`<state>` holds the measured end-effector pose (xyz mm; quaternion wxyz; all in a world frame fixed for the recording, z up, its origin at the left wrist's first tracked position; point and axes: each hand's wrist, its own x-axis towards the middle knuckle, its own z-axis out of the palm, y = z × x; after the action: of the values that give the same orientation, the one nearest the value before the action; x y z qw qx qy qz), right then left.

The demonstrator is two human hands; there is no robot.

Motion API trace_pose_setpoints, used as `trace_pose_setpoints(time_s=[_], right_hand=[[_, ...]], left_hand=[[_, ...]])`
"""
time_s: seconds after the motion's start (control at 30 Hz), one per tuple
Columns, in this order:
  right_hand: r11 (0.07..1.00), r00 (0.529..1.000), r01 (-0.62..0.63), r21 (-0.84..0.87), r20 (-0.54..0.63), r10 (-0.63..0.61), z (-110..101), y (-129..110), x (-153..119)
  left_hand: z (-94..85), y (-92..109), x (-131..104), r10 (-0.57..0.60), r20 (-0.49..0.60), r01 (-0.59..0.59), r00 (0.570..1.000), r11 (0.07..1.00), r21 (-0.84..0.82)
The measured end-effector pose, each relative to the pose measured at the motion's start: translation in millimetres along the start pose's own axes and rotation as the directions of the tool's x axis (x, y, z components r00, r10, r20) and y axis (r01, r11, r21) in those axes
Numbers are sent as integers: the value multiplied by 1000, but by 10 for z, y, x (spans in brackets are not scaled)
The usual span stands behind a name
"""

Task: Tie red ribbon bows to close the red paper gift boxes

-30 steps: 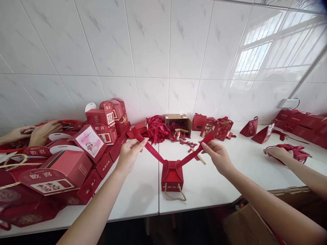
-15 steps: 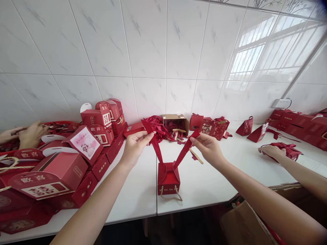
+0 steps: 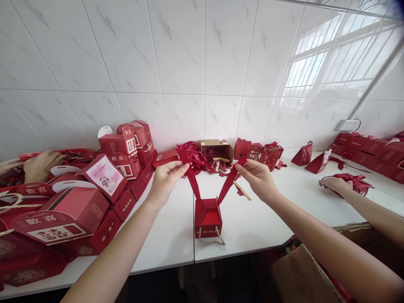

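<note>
**Both hands hold the ribbon ends above the small red box**

Your left hand [image 3: 166, 176] pinches one end of the red ribbon [image 3: 193, 182] between thumb and fingertips, and your right hand [image 3: 257, 179] pinches the other end the same way. Both hands are raised above the counter [image 3: 252, 227], fairly near each other, so the two ribbon ends rise in a V from the small red gift box [image 3: 208, 218]. That box stands upright near the front edge of the counter, just right of the seam between the two white slabs, with a rope handle [image 3: 211, 240] hanging over its front face.

Along the left edge you have a heap of red boxes [image 3: 94, 198], some printed with gold characters. At the back edge, against the tiled wall, lie a pile of loose red ribbons [image 3: 194, 153] and an open brown carton [image 3: 217, 150]; what the carton holds looks like more ribbon and sticks, though it is too small to be sure.

Another person's hand [image 3: 336, 184] rests on a flat red piece toward the right edge, and a further person's hand [image 3: 39, 165] lies among the boxes at the far left.
</note>
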<state>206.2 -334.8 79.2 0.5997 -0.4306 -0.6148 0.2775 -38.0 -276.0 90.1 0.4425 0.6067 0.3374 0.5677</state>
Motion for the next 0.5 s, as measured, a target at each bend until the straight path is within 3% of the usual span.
trace_pose_setpoints(time_s=[0.33,0.5], right_hand=[[998,999,-10,67,-52,14,-34,-67,-11],[996,998,-27,88,-52,32,-42,-114,-10]], left_hand=[[-16,-89,-47,24,-15,-24,1000,1000,-1],[33,46,-79,41,-17,-43,999,995,-88]])
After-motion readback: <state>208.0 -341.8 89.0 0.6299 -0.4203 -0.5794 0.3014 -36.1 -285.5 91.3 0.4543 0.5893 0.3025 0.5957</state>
